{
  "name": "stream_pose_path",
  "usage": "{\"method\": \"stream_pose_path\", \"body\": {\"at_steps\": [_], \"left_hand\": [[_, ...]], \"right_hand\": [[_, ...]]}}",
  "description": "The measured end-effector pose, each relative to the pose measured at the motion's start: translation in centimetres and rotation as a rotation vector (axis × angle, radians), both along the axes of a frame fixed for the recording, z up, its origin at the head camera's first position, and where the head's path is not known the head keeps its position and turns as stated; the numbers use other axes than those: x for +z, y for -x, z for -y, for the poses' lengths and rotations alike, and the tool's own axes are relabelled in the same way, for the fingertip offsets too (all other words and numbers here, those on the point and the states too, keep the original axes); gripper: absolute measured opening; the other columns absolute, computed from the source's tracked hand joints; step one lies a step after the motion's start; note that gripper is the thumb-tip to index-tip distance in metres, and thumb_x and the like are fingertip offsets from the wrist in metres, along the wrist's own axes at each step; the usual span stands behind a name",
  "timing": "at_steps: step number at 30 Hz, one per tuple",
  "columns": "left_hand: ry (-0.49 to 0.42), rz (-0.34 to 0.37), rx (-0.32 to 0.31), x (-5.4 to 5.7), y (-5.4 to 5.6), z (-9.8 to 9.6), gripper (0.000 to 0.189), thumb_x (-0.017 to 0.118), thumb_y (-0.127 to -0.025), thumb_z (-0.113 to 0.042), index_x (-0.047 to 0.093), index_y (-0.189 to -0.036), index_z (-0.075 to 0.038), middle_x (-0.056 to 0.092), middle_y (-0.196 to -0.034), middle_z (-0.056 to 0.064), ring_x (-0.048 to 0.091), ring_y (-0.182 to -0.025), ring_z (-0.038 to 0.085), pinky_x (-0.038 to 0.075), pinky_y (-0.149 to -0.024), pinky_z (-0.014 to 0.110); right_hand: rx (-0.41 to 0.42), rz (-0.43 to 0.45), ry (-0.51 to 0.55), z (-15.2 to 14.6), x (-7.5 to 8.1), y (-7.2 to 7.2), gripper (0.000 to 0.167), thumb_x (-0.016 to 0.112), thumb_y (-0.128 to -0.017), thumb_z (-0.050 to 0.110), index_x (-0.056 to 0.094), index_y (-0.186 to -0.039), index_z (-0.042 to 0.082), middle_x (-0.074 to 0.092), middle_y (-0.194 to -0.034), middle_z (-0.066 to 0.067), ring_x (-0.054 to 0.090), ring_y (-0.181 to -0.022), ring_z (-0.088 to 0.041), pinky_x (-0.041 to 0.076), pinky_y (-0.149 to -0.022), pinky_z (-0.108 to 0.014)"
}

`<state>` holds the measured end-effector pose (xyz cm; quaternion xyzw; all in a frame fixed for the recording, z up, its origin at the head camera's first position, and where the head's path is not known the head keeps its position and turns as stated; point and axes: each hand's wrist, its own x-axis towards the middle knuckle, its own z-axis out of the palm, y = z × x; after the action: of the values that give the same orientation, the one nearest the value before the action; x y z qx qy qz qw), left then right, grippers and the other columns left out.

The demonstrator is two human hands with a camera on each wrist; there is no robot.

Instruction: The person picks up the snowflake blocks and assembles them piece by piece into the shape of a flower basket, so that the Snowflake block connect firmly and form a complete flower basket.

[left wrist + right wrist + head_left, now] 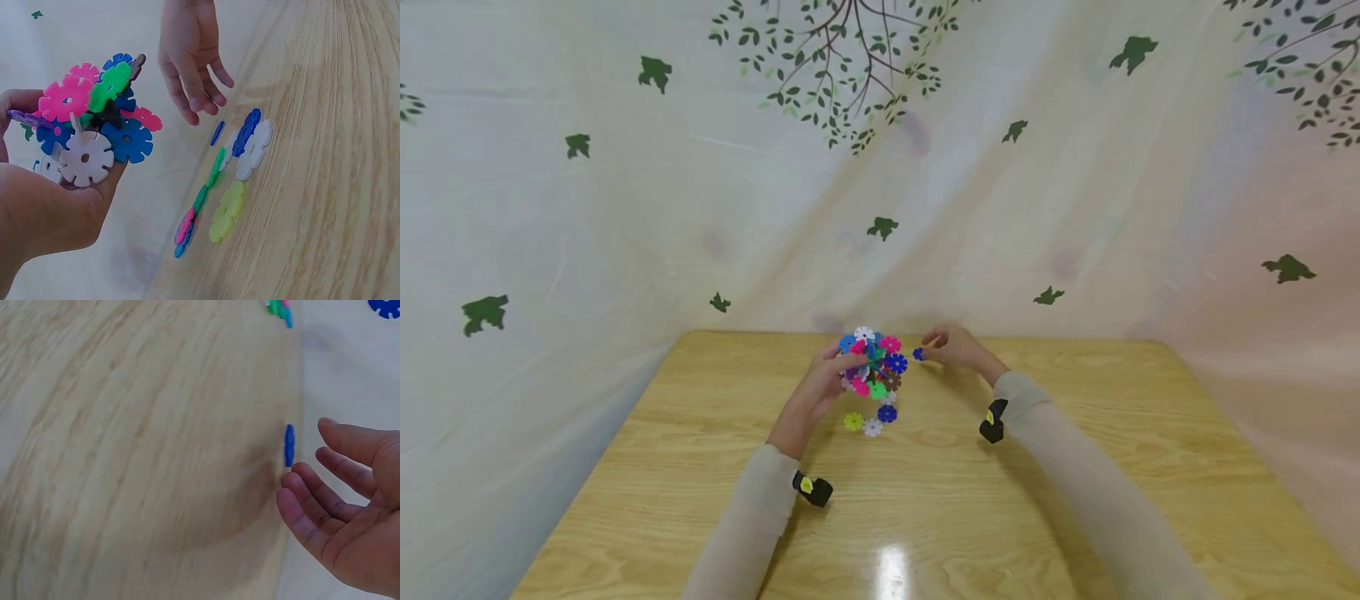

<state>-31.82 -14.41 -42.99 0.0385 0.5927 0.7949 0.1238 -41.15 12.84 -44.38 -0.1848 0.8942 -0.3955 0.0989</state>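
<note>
My left hand [822, 385] grips a cluster of interlocking snowflake discs [85, 158] in pink, blue, green, white, brown and purple, raised above the table. Its thumb lies over the cluster in the head view. Close to a single dark blue disc [289, 445] near the table's far edge is my right hand [955, 347], fingers loosely bent and thumb apart. Nothing shows between its fingers in the right wrist view. Below the cluster lie loose discs: a yellow disc [227, 212], a white disc [254, 150] and a dark blue disc [246, 132].
Green and pink discs [200, 200] lie near the far edge, partly hidden by the cluster in the head view. The wooden table [925, 500] ends at a pale curtain [962, 208] printed with leaves and birds.
</note>
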Motion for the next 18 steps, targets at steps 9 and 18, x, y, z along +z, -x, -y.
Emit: {"method": "stream_pose_path", "body": {"at_steps": [9,18], "left_hand": [[-0.004,0.012,0.013,-0.2,0.0,-0.2,0.053,0.062,-0.094,-0.004,0.051,-0.145,-0.004,0.069,-0.118,-0.001,0.067,-0.105,0.013,0.056,-0.088,0.029],[0.013,0.007,0.004,-0.2,0.0,-0.1,0.054,0.062,-0.094,-0.005,0.05,-0.146,-0.005,0.068,-0.117,-0.003,0.067,-0.105,0.012,0.056,-0.089,0.029]], "right_hand": [[0.018,-0.037,-0.071,0.2,-1.8,0.9,0.041,0.074,-0.093,0.011,0.063,-0.128,-0.008,0.067,-0.119,-0.026,0.062,-0.09,-0.023,0.048,-0.069,-0.022],[0.056,-0.034,-0.05,0.2,-2.1,1.2,0.036,0.074,-0.091,0.005,0.067,-0.124,-0.007,0.069,-0.097,-0.02,0.053,-0.069,-0.01,0.044,-0.059,-0.021]]}}
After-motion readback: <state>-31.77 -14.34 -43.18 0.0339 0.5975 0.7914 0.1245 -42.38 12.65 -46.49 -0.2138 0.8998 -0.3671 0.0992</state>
